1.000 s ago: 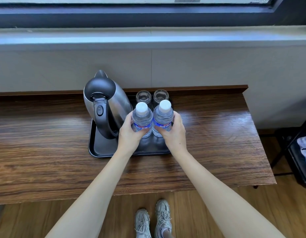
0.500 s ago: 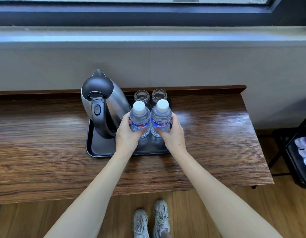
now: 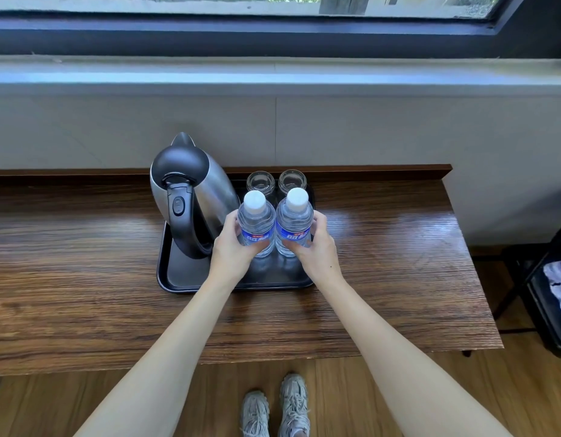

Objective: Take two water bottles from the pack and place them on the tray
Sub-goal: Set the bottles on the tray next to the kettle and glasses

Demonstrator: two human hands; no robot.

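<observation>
Two clear water bottles with white caps and blue labels stand upright side by side over the right half of a black tray [image 3: 178, 280]. My left hand [image 3: 230, 247] is wrapped around the left bottle [image 3: 255, 220]. My right hand [image 3: 317, 247] grips the right bottle [image 3: 293, 217]. The bottles touch each other. Their bases are at the tray's surface, partly hidden by my fingers. The pack [image 3: 558, 287], wrapped in plastic, lies on a dark stand at the far right edge.
A steel kettle [image 3: 191, 190] with a black handle fills the tray's left half. Two upturned glasses [image 3: 260, 181] stand at the tray's back. The tray rests on a wooden table [image 3: 68, 263] against the wall under a window.
Both hands have lowered the bottles a little toward the tray and slightly further back; they stay gripped and side by side.
</observation>
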